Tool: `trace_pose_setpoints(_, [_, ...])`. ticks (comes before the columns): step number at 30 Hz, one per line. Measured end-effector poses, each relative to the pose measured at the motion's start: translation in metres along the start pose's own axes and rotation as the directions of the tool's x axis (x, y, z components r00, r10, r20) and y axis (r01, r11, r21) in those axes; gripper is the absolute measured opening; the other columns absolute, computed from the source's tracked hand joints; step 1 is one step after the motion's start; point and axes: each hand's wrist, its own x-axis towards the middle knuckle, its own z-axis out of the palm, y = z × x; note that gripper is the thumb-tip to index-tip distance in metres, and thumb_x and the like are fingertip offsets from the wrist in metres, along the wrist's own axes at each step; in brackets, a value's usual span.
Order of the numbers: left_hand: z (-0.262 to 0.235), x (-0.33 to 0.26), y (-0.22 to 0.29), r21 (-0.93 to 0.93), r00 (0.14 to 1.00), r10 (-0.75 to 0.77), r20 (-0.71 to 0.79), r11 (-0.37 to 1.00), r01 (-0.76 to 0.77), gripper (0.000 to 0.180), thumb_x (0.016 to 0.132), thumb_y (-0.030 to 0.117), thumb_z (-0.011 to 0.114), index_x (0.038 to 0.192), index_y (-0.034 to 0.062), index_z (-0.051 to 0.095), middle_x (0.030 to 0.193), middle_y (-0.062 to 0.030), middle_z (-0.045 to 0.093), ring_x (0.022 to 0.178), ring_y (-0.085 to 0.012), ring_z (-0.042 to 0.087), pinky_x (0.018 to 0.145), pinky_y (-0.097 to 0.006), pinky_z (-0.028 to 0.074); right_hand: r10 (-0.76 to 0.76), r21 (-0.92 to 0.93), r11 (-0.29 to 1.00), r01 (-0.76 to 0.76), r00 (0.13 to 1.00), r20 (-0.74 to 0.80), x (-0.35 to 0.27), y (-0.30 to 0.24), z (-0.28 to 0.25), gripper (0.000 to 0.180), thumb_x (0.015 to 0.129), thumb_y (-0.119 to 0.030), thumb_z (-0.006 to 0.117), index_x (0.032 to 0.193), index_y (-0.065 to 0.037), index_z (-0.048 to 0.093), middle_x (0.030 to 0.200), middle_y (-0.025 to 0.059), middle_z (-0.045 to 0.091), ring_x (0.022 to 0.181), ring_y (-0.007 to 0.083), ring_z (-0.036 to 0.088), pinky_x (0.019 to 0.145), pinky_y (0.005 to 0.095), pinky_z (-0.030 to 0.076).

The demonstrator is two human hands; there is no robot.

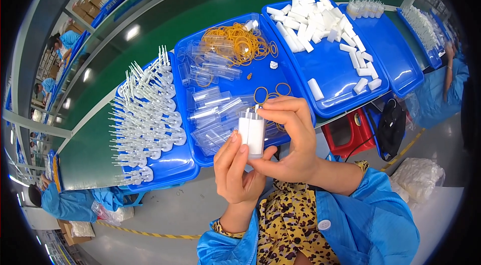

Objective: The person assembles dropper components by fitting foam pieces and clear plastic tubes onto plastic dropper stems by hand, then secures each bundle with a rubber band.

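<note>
I see the right hand (293, 137) pinching the clear case (251, 134), its index finger bent over the top right corner and its thumb beneath the lower end. The left hand (238, 169) closes in from the other side, fingertips pressed against the case's left wall; I cannot make out exactly where its thumb sits.

The case is held nearly upright in front of the wearer's chest, above the near edge of the middle tray (230, 82). It looks boxy, with smooth transparent walls. A plain white filling takes up most of it, with a fine vertical line showing down its face. A see-through band remains at the bottom, and short pale stubs stand at the top, one right by the index fingertip.

Just beyond, I have the blue middle tray with loose clear sleeves (205, 129) and a tangle of tan rubber bands (233, 39). To its left, a blue tray (175, 167) carries rows of translucent stemmed parts (148, 124). To its right, another blue tray (335, 82) bears scattered white blocks (315, 19). Farther right I pick out a cluster of small bottles (365, 8), then a co-worker's blue sleeve (433, 92). A green belt (150, 29) runs behind the trays.
</note>
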Motion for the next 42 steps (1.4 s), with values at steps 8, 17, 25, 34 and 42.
trace_pose_setpoints(8, [-0.007,-0.003,-0.002,-0.266,0.967,-0.242,0.075,0.930,0.253,0.053,0.062,0.006,0.089,0.107,-0.0032,0.063,0.113,-0.0224,0.062,0.102,-0.0314,0.065,0.084,-0.037,0.057,0.217,0.308,0.923,-0.229,0.973,0.074,0.009,0.014,-0.002,0.034,0.071,-0.015,0.079,0.099,-0.003,0.063,0.111,0.0127,0.053,0.105,0.0237,0.052,0.090,0.0337,0.042])
trace_pose_setpoints(17, [-0.009,0.004,0.009,-0.618,0.829,-0.500,0.251,0.577,0.535,0.049,0.075,0.001,0.079,0.119,-0.0068,0.058,0.126,-0.0245,0.054,0.114,-0.0331,0.058,0.089,-0.041,0.056,0.396,0.629,0.653,-0.422,0.898,0.191,0.017,0.009,0.002,0.017,0.086,-0.007,0.066,0.102,-0.004,0.061,0.117,0.0100,0.052,0.110,0.0173,0.053,0.091,0.0304,0.046])
trace_pose_setpoints(25, [-0.008,0.017,0.019,-0.563,0.766,-0.403,0.501,0.521,0.642,0.048,0.081,-0.004,0.069,0.126,-0.0080,0.053,0.129,-0.0217,0.048,0.119,-0.0301,0.054,0.091,-0.036,0.056,0.577,0.829,-0.033,-0.558,0.667,0.472,0.018,0.022,0.002,0.021,0.099,-0.023,0.049,0.102,-0.004,0.057,0.097,0.0093,0.061,0.085,0.0161,0.062,0.076,0.0292,0.055])
trace_pose_setpoints(34, [0.000,0.020,0.015,-0.214,0.916,-0.221,0.336,0.929,0.302,0.059,0.067,-0.003,0.081,0.122,0.0000,0.059,0.116,-0.0129,0.052,0.102,-0.0199,0.058,0.073,-0.026,0.055,0.573,0.699,-0.285,-0.656,0.468,0.672,0.012,0.021,0.001,0.024,0.101,-0.026,0.045,0.099,-0.005,0.057,0.096,0.0085,0.060,0.082,0.0155,0.062,0.070,0.0286,0.055])
trace_pose_setpoints(42, [-0.005,0.026,0.010,-0.135,0.934,-0.187,0.303,0.962,0.236,0.050,0.067,-0.001,0.080,0.115,-0.0002,0.064,0.102,-0.0115,0.059,0.089,-0.0180,0.060,0.053,-0.021,0.049,0.500,0.687,-0.062,-0.724,0.573,0.649,0.010,0.018,-0.001,0.037,0.103,-0.035,0.035,0.114,-0.004,0.054,0.109,0.0084,0.058,0.097,0.0167,0.060,0.078,0.0328,0.053])
